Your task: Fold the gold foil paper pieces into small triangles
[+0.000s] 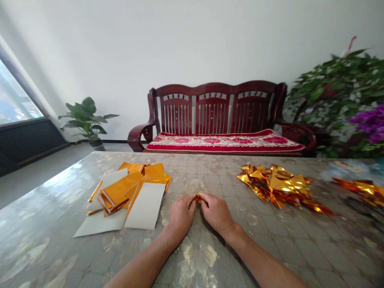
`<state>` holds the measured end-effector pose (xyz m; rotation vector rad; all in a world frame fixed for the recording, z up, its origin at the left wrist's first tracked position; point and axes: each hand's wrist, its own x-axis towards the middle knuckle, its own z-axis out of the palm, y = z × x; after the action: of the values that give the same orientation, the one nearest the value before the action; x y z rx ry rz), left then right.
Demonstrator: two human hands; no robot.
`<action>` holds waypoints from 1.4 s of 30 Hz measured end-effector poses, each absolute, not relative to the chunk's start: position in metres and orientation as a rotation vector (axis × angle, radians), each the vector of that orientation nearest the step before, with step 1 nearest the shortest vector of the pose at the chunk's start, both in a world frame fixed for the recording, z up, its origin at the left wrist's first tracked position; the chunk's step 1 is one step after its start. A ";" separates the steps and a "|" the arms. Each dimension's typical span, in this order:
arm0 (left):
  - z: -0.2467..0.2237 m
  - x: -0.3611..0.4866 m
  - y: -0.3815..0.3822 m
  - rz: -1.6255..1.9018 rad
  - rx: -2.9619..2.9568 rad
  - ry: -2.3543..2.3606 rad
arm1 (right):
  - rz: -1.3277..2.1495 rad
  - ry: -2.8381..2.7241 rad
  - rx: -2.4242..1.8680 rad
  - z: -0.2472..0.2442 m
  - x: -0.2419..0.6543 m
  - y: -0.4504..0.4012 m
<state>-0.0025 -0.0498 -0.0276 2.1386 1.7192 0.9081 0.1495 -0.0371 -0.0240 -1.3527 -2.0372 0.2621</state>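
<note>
Left hand (181, 212) and right hand (218, 215) meet low over the tabletop (207, 170), each with its fingers curled and its thumb and forefinger pinching a side of a small piece of gold foil (198, 198); only a crinkled, shiny bit of it shows between the fingertips, so its whole shape cannot be told; it sits in front of the person, between the orange sheets (123, 190) on the left and the heap of shaped foil (279, 185) on the right.

For this handling, a light, even pinch from both sides would likely serve best; thin foil probably keeps every crease it is given, so each press is better placed once, firmly, than rubbed back and forth; pulling the hands apart could tear the piece, while squeezing from one side alone could skew it; with both thumbs near the same height, the two sides should come out alike.

Keeping the wrists low seems wise, since the table can steady them; the grey sheets (144, 209) lie flat among the orange ones, well clear of the left wrist, and the heap on the right is a mass of points and folds that a stray forearm could flatten; the right elbow is best held in.
</note>
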 end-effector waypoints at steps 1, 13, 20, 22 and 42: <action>-0.028 -0.002 -0.050 0.913 2.131 1.718 | 0.265 -2.041 -1.345 -0.024 0.149 -0.037; -0.029 0.003 -0.056 0.990 2.200 1.718 | 0.224 -2.016 -1.248 -0.028 0.148 -0.042; -0.032 0.006 -0.060 1.113 2.281 1.661 | 0.136 -2.033 -1.194 -0.030 0.145 -0.045; -0.032 0.006 -0.062 1.146 2.286 1.657 | 0.139 -2.028 -1.185 -0.031 0.144 -0.045; -0.029 -0.017 -0.045 1.009 2.086 1.519 | 0.314 -2.359 -1.035 -0.019 0.178 -0.029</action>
<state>-0.0171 -0.0445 -0.0288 2.0860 1.5189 1.0089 0.1775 -0.0287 -0.0185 -1.0349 -2.3587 0.3142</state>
